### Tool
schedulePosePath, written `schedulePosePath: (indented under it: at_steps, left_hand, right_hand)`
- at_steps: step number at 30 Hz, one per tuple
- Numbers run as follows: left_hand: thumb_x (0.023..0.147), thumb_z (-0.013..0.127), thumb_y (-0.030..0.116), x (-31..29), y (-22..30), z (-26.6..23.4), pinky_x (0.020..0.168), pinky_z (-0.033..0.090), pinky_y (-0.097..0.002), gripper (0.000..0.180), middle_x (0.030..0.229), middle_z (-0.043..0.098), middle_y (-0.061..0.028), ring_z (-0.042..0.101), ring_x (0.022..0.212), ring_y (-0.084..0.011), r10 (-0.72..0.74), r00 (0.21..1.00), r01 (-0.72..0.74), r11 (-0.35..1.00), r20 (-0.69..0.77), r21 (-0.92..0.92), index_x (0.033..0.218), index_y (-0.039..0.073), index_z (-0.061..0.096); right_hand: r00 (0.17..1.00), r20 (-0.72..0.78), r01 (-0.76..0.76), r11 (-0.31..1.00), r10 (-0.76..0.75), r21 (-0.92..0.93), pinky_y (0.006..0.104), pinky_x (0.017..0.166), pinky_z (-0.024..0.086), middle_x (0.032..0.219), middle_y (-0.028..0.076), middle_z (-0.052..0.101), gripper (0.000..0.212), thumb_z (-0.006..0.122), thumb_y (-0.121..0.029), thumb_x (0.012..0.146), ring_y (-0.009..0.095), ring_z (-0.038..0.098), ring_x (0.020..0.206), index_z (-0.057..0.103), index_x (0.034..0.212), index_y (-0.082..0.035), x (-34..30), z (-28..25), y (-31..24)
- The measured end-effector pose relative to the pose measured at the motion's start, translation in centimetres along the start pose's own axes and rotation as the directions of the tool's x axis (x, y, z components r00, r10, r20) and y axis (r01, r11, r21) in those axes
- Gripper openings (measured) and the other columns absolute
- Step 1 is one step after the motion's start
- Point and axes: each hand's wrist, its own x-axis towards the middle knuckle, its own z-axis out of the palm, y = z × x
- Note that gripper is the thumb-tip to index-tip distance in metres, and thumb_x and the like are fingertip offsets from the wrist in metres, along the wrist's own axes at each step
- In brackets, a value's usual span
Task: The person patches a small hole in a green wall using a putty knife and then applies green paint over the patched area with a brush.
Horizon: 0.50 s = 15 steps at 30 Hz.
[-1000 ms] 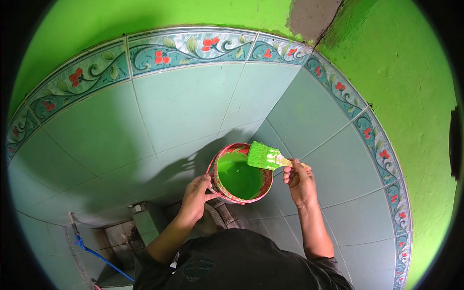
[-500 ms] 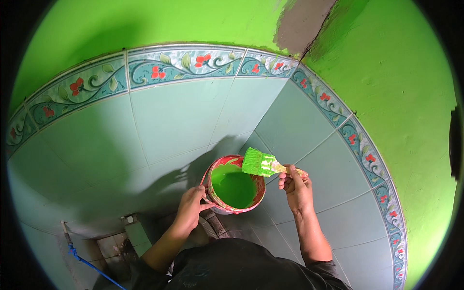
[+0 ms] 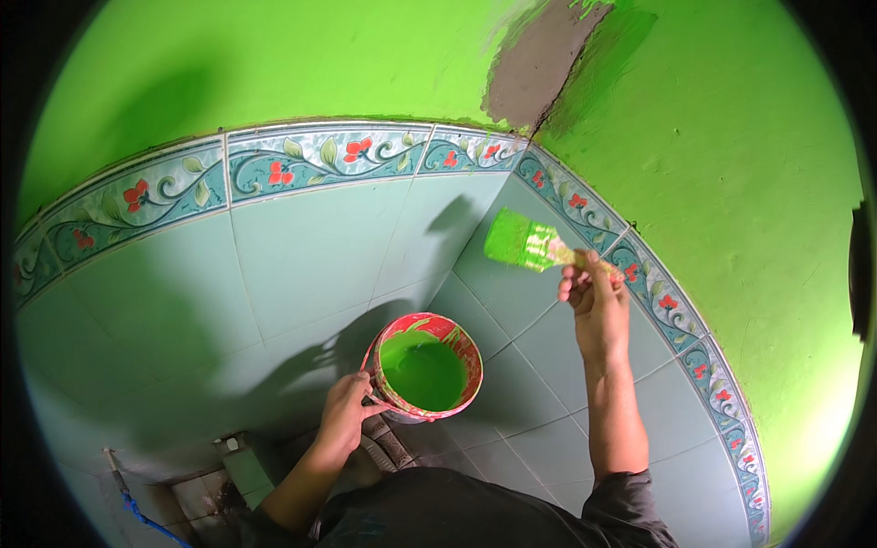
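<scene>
Right hand (image 3: 596, 306) pinches the handle of a wide paintbrush (image 3: 530, 245), fingers curled tight round it, with the green-loaded bristles held up and to the right of the paint pot (image 3: 424, 367). Left hand (image 3: 345, 413) grips that pot at its near-left rim, fingers wrapped on what looks like a wire bail, though the shadow there makes the exact hold hard to read.

Wet bristles hang over pale tiles (image 3: 311, 265), not over the pot, so a drip would likely land on tile rather than back in the paint. The flowered border tiles (image 3: 301, 164) run just above and right of the pot, close under the brush; a loose stroke could smear green across them. The pot is fairly full and held from one side only, so tilting it may slop paint over the rim.

Above the pot, the bare grey patch (image 3: 525, 78) sits in the wall corner, where two green walls (image 3: 274, 64) meet. Open room lies up and left of the pot; the corner crowds the right.
</scene>
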Motion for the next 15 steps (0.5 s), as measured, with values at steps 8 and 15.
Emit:
schedulePosePath:
  at_steps: [8, 15]
  left_hand:
    - [0.098, 0.053, 0.021, 0.5, -0.5, -0.7, 0.079, 0.057, -0.0512, 0.023, 0.111, 0.058, -0.0105, 0.058, 0.108, -0.0217, -0.017, 1.0, 0.017, 0.999, 0.004, 0.027, 0.079, 0.009, 0.05]
    - [0.099, 0.049, 0.021, 0.9, -1.2, -1.8, 0.075, 0.059, -0.0451, 0.024, 0.115, 0.057, -0.0144, 0.058, 0.106, -0.0233, -0.076, 0.997, 0.075, 0.996, 0.002, 0.044, 0.08, 0.007, 0.049]
  right_hand:
    - [0.933, 0.046, 0.36, 0.915, -0.358, -0.18, 0.0284, 0.063, 0.052, 0.08, 0.008, 0.062, 0.029, 0.059, -0.024, 0.098, 0.014, 0.06, 0.068, 0.064, 0.1, 0.004, 7.9, 1.6, -7.0]
    - [0.77, 0.134, 0.577, 0.59, -0.624, -0.565, 0.0282, 0.059, 0.056, 0.077, 0.012, 0.068, 0.028, 0.06, -0.018, 0.096, 0.016, 0.067, 0.064, 0.066, 0.099, 0.009, 14.5, 3.5, -9.7]
